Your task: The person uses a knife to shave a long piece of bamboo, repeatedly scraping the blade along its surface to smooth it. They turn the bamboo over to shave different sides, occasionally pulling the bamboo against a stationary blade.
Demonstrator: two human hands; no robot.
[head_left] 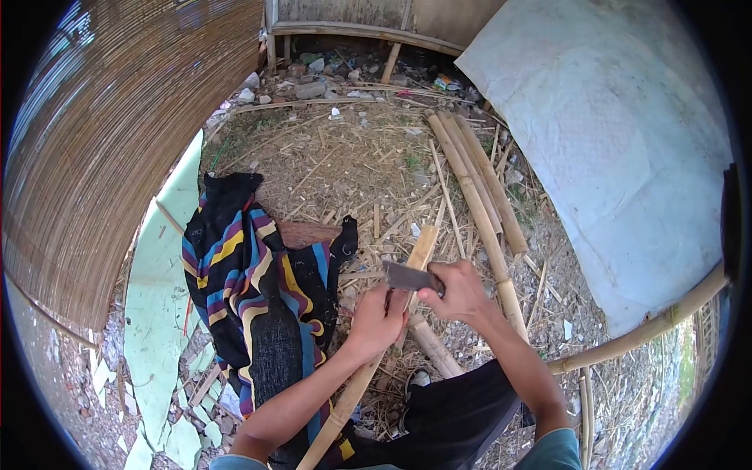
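A long split bamboo strip (421, 249) runs slantwise from beside my lap to the ground ahead. Around its middle my left hand (377, 321) is closed, with a small reddish patch by the fingers that I cannot make out. My right hand (464, 294) is shut on a broad, dark-bladed knife (409, 276). The blade lies across the strip, just above my left fingers; its handle is mostly hidden in my grip. Beneath my forearms, a short piece of round bamboo (435, 350) rests on the ground near my shoe (417, 380).
A striped cloth (258, 290) lies at the left, over a reddish board (312, 233). Several bamboo poles (470, 176) lie ahead to the right. A slatted bamboo screen (133, 141) and a pale sheet (595, 141) flank the space. Shavings and rubble litter the ground.
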